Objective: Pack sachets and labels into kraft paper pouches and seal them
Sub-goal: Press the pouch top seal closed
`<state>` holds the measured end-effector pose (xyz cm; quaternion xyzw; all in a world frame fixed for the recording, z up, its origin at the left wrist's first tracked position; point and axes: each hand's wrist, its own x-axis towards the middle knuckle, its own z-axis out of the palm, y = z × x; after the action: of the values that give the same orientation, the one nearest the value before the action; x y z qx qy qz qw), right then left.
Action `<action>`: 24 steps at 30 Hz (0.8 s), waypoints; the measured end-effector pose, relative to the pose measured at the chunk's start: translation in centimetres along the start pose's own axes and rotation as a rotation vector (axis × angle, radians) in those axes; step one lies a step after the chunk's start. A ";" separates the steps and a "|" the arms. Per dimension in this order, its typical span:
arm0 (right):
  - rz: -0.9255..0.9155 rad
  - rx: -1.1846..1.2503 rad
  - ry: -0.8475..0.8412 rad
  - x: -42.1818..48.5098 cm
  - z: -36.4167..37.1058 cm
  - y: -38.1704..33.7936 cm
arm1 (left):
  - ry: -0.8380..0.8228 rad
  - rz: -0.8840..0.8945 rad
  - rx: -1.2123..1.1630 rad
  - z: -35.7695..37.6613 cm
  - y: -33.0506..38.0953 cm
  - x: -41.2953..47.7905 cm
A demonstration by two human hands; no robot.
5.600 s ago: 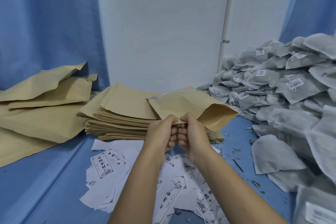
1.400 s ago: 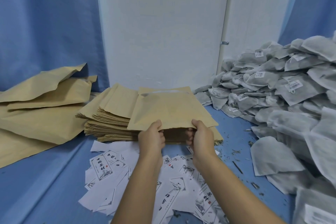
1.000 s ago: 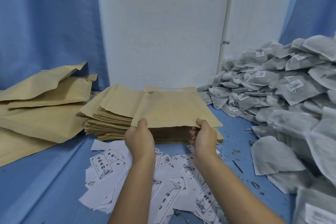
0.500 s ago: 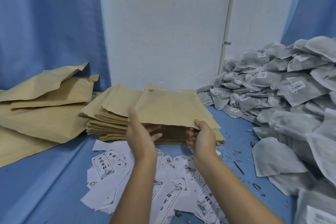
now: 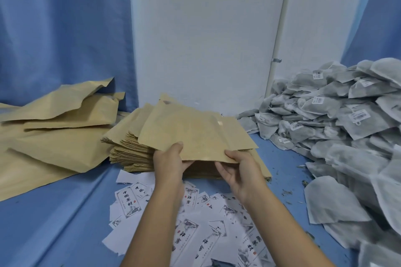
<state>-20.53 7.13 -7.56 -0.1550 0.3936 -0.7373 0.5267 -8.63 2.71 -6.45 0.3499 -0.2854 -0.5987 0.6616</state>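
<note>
A flat kraft paper pouch is held just above the stack of kraft pouches. My left hand pinches its near edge on the left, thumb on top and fingers beneath. At the near right corner my right hand holds the same edge, thumb above, fingers curled below. White printed labels lie scattered on the blue surface under my forearms. A big heap of grey sachets fills the right side.
Large crumpled kraft paper bags lie at the left. A white wall panel and blue curtains close off the back. Dried herb crumbs dot the blue surface near the sachets.
Both hands have lifted the top pouch off the stack and turned it a little to the left. My left hand has moved back onto its near edge and taken hold.
</note>
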 end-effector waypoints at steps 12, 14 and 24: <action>0.153 -0.152 -0.419 4.7 20.6 5.1 | -0.022 0.162 -0.328 -6.0 14.9 10.6; 0.189 -0.128 -0.435 6.2 24.6 6.9 | 0.006 0.163 -0.268 -6.9 16.9 13.2; 0.222 0.066 -0.251 11.6 30.5 14.3 | 0.078 -0.036 -0.375 -11.8 15.7 22.5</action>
<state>3.84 -17.91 -0.77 -0.1840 0.3151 -0.6621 0.6545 12.79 -17.53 -1.78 0.2483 -0.1365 -0.6392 0.7149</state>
